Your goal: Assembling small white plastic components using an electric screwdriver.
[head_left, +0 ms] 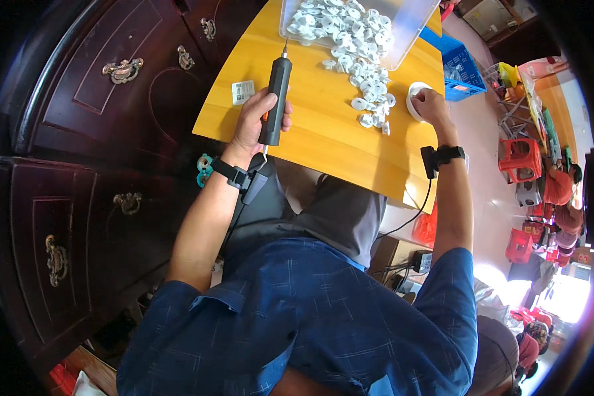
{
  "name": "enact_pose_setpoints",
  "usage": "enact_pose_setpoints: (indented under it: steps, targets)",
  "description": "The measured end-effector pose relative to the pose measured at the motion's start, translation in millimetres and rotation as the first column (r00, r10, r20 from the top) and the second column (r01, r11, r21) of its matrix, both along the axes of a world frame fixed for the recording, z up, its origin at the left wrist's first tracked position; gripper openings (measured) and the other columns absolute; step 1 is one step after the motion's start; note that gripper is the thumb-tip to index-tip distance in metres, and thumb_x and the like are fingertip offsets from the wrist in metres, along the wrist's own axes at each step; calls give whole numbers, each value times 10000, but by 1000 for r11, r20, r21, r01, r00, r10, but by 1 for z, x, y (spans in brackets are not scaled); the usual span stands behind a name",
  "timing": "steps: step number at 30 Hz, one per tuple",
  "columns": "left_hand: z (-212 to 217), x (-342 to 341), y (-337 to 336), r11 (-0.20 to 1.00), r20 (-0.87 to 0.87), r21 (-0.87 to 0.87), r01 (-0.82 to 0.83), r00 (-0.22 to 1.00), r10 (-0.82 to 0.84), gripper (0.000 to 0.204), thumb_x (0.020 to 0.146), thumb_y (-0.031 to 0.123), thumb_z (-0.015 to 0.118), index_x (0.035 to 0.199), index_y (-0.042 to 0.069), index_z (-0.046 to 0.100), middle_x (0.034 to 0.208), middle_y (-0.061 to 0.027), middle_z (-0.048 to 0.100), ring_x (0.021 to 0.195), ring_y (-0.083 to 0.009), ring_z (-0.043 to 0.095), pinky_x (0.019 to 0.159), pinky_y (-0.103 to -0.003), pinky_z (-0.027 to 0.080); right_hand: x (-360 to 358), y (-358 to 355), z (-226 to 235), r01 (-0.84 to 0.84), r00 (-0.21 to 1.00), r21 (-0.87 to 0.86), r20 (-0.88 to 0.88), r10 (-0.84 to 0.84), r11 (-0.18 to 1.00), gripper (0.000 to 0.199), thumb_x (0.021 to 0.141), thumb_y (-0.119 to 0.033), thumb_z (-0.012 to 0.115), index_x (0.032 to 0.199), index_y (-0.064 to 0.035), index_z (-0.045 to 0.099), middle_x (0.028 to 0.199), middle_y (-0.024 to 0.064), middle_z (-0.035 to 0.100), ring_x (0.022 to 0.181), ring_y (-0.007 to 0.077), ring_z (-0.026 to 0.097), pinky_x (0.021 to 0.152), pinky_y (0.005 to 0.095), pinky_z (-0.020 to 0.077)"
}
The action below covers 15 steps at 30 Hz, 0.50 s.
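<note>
My left hand [249, 124] is wrapped round a black electric screwdriver [277, 99], its bit pointing away from me and a cord leaving the near end. On the right, my right hand [433, 109] dips into a small white bowl [411, 98]. The fingers are curled together there, and whatever they pinch is hidden. Between the hands, a trail of small round white plastic parts [369, 90] lies on the yellow wooden table [317, 132]. More of these parts fill the mouth of a clear plastic bin [402, 46] at the far side.
A white label [243, 92] lies by the table's left edge. Dark wooden drawers [99, 86] stand close on the left. A blue crate [465, 69] sits beyond the right edge. Red stools [520, 160] and several people are farther right. A cable [409, 221] hangs from the right wristband.
</note>
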<state>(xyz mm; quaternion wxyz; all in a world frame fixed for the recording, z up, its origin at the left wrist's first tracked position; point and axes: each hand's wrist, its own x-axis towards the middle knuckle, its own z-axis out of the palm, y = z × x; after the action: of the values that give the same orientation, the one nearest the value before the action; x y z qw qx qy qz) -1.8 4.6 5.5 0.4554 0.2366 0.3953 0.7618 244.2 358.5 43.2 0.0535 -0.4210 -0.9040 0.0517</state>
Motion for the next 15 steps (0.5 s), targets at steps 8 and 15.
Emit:
enact_pose_setpoints:
  steps: [8, 15]
  targets:
    - [3, 2, 0, 999, -35, -38, 10, 999, -11, 439, 934, 339, 572, 1231, 16, 559, 850, -70, 627, 702, -142, 627, 641, -273, 523, 6, 1, -2, -37, 988, -75, -150, 26, 996, 180, 855, -192, 675, 916, -24, 698, 765, 106, 704, 637, 177, 669, 625, 322, 520]
    - [4, 0, -2, 999, -36, -31, 20, 999, -21, 422, 938, 320, 568, 1231, 16, 559, 855, -74, 628, 708, -143, 629, 648, -276, 527, 4, -9, 0, -5, 965, -142, -259, -32, 990, 165, 878, -169, 653, 913, -9, 672, 741, 98, 689, 565, 154, 634, 575, 303, 496]
